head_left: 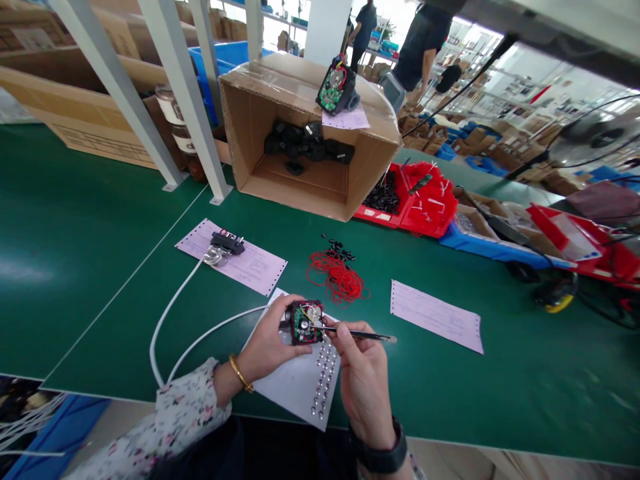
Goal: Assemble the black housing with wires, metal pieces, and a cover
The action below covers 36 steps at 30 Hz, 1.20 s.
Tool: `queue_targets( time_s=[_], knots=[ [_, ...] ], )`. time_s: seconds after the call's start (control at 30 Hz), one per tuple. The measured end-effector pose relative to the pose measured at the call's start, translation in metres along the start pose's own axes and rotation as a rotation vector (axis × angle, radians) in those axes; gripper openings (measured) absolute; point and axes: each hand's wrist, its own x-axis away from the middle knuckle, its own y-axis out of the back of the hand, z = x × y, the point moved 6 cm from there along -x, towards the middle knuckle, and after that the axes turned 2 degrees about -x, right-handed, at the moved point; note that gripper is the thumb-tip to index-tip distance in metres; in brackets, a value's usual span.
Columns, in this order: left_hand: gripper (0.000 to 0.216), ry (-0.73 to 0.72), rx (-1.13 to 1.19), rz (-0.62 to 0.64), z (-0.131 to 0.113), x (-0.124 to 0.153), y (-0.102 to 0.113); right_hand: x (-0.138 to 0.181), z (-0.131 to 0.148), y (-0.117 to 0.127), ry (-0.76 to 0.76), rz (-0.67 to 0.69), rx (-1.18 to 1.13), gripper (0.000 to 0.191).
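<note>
while left hand (267, 343) fingers grip the module (306, 322), right hand (363, 373) fingers pinch tweezers (357, 333).

Black module (306, 323): small, square, open face up, showing a green circuit board with red and yellow wires, held just above the white sheet.
Tweezers (360, 333): thin, dark, lying almost level, tip touching the module's right edge, handle pointing right.

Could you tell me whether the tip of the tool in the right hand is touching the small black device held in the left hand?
Touching: the head view shows the tool tip meeting the open face of the small black device, with no gap.
</note>
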Motion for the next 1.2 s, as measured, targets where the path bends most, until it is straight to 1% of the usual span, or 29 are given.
queue_targets(
  time_s=[0.33, 0.6, 0.77, 0.97, 1.2],
  knots=[
    [0.068, 0.015, 0.033, 0.007, 0.0006, -0.0006, -0.0008, 0.0000, 0.0021, -0.0028, 0.013, -0.014, 0.012, 0.023],
    [0.068, 0.024, 0.028, 0.001, -0.0009, 0.0006, -0.0004, -0.0007, 0.0040, -0.0049, 0.029, 0.001, 0.017, 0.021],
    [0.068, -0.009, 0.002, 0.004, -0.0023, -0.0004, -0.0003, -0.0013, 0.0059, -0.0052, 0.022, 0.023, 0.004, 0.020],
    [0.070, -0.003, 0.005, 0.006, 0.0021, 0.0003, -0.0008, -0.0030, 0.0062, -0.0037, 0.011, 0.015, 0.002, 0.022],
    [0.071, -0.016, 0.014, -0.007, 0.0050, -0.0013, -0.0008, -0.0013, 0.0083, -0.0086, 0.017, 0.028, 0.010, 0.019]
  ],
)
